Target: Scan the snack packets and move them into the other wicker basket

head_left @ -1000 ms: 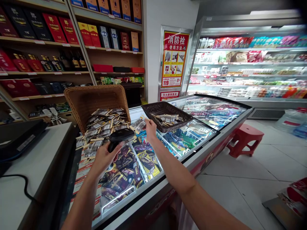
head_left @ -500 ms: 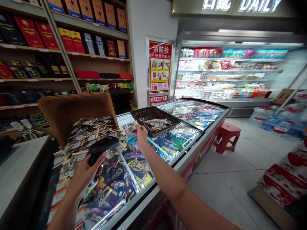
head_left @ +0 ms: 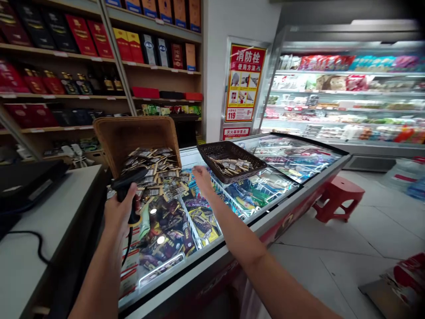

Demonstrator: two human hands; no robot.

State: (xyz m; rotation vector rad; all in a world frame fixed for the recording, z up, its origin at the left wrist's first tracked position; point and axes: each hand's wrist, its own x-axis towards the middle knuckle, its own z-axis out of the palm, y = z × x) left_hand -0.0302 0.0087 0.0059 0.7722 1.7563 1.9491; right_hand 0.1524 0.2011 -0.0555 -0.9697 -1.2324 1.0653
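In my left hand [head_left: 117,208] is a black handheld barcode scanner [head_left: 128,181], its head over a heap of small clear packets [head_left: 149,166]. These packets spill from a tilted tan wicker basket [head_left: 133,128] onto the glass freezer top. My right hand [head_left: 203,179] is slightly blurred beside the left edge of a dark brown woven basket [head_left: 229,175]. Its fingers look closed, and no packet shows at their tips. More small packets [head_left: 235,165] lie inside the dark basket.
Under the glass of the chest freezer [head_left: 288,186] are wrapped ice creams [head_left: 202,223]. A counter [head_left: 69,208] with a black device stands at left. A red stool [head_left: 341,197] is on the floor right of the freezer. Boxed bottles fill shelves behind.
My view has turned left, so the scene shifts right. The packet that my right fingers held no longer shows there. The scanner stays in my left hand above the heap.
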